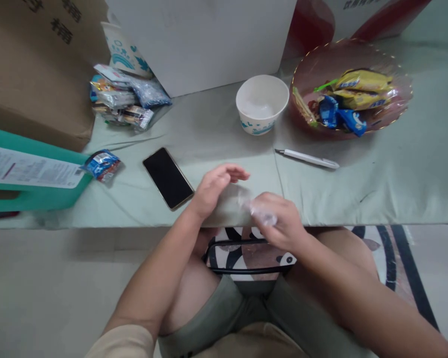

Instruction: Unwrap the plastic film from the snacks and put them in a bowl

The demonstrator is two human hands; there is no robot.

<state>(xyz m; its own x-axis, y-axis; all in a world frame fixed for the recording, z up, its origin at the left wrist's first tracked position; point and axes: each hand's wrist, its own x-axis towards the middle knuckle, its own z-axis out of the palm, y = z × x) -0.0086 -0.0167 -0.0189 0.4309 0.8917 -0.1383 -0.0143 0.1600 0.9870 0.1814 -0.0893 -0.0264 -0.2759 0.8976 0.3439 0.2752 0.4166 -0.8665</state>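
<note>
Head view: the right hand [280,226] is at the near edge of the surface [377,189], its fingers closed around a small clear wrapper [259,213], crumpled and blurred, so what it is exactly cannot be told. The left hand [214,189] hovers just beside it over the same edge, fingers stretched out and loosely apart, holding nothing; whether its fingertips touch the wrapper cannot be told.

Just left of the left hand a dark phone [168,177] lies flat, screen up. Further left along the near edge, a small blue snack packet [102,164] lies against a green box [33,196]. Toward the far left, a heap of snack packets [125,97] sits beside a cardboard box [33,74]. At the middle of the far side stands a white paper bowl [262,104], and just to its right a pink glass dish [353,89] holds wrapped sweets. A white pen [308,158] lies between the bowl and the near edge.
</note>
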